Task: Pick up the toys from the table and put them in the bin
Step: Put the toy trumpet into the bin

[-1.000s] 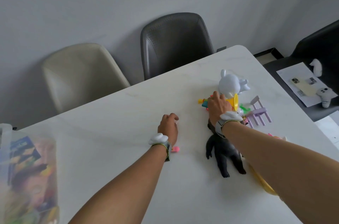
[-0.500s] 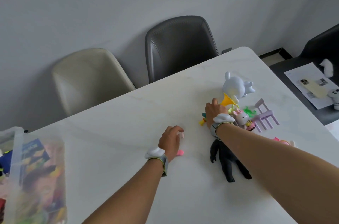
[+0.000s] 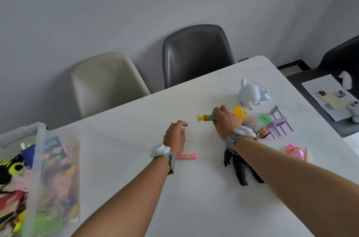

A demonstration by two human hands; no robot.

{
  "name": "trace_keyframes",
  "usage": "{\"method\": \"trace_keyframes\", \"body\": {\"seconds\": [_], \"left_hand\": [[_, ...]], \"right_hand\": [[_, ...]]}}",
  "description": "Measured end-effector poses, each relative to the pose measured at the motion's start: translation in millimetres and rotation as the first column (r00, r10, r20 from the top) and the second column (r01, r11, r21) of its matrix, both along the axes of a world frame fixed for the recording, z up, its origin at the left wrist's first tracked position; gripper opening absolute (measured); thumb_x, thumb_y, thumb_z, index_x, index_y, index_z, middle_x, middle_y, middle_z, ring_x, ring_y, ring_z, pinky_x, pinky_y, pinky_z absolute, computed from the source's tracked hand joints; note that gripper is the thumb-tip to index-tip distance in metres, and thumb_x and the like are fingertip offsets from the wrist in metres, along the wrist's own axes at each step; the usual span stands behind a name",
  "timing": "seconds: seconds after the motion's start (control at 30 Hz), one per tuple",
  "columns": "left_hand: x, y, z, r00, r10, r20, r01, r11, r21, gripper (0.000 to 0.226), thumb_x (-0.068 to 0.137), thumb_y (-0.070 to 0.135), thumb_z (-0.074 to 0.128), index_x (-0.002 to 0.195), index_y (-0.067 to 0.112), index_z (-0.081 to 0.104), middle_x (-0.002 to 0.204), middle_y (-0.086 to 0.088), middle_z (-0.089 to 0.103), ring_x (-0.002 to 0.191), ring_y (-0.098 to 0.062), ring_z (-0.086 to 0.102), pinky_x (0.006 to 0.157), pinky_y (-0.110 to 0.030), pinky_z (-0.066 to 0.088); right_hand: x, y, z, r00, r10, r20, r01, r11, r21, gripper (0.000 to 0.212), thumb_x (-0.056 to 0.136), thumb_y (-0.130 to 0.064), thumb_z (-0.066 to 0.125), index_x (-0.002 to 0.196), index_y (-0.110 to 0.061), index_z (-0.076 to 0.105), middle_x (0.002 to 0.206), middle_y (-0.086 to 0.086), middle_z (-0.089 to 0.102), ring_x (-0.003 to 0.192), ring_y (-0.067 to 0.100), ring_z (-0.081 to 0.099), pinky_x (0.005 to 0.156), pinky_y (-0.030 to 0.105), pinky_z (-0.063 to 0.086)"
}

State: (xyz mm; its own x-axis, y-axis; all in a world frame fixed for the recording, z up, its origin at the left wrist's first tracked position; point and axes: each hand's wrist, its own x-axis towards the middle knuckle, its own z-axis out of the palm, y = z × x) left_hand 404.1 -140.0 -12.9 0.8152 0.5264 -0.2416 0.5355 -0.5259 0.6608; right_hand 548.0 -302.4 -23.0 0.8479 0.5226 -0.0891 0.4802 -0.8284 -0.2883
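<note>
Head view: at centre right of the white bench [image 3: 120, 159], my right hand [image 3: 225, 122] grips the yellow plastic toy trumpet [image 3: 208, 117]. My left hand [image 3: 174, 137], released and empty, hovers near a pink strap toy [image 3: 187, 156]. Pick-up step, I judge; next, carry to the clear plastic bin [image 3: 37, 159], lower left.

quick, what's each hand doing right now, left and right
Left hand: open, fingers loosely curled over the table, holding nothing.
Right hand: grip closed around the toy trumpet.
</note>
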Motion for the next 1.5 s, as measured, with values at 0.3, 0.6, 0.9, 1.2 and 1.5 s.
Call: {"method": "trace_keyframes", "body": {"seconds": [0.3,0.6,0.9,1.2,1.5], "left_hand": [[-54,19,45,0.995,0.097,0.015,-0.098,0.985,0.145,0.029,0.106,0.022,0.038,0.125,0.019,0.06,0.12,-0.006,0.066,0.11,-0.027,0.06,0.087,-0.032,0.047],[-112,58,90,0.975,0.211,0.074,-0.216,0.973,0.082,0.031,0.105,0.036,0.032,0.116,0.027,0.059,0.108,-0.003,0.062,0.087,-0.028,0.065,0.055,-0.041,0.062],[-172,120,131,0.914,0.329,0.238,-0.354,0.933,0.07,0.019,0.099,0.035,0.052,0.109,0.022,0.062,0.105,-0.004,0.066,0.092,-0.032,0.066,0.071,-0.046,0.061],[-261,213,155,0.847,0.399,0.352,-0.492,0.839,0.233,0.013,0.1,0.037,0.051,0.108,0.031,0.06,0.104,0.003,0.069,0.088,-0.022,0.062,0.068,-0.027,0.039],[-384,314,153,0.681,0.606,0.412,-0.721,0.654,0.229,0.016,0.101,0.027,0.051,0.114,0.023,0.058,0.114,-0.01,0.063,0.1,-0.033,0.062,0.071,-0.031,0.037]], "right_hand": [[-70,15,39,0.981,-0.083,-0.176,0.11,0.983,0.147,0.02,0.085,-0.036,0.064,0.1,-0.024,0.058,0.094,0.0,0.06,0.072,0.026,0.064,0.066,0.038,0.056],[-123,64,96,0.933,-0.003,-0.361,0.123,0.943,0.309,0.009,0.09,-0.034,0.059,0.094,-0.025,0.059,0.084,-0.001,0.069,0.052,0.018,0.07,0.066,0.039,0.061],[-189,139,146,0.902,0.107,-0.418,0.106,0.884,0.456,0.021,0.091,-0.04,0.066,0.103,-0.026,0.057,0.088,-0.002,0.068,0.054,0.015,0.071,0.066,0.038,0.063],[-284,238,184,0.898,0.182,-0.401,0.056,0.856,0.514,0.021,0.087,-0.04,0.068,0.1,-0.029,0.055,0.078,-0.002,0.07,0.048,0.013,0.068,0.058,0.031,0.062],[-410,346,201,0.836,0.293,-0.463,0.047,0.804,0.593,0.018,0.085,-0.035,0.068,0.091,-0.021,0.059,0.07,0.005,0.071,0.049,0.017,0.069,0.047,0.027,0.054]]}}
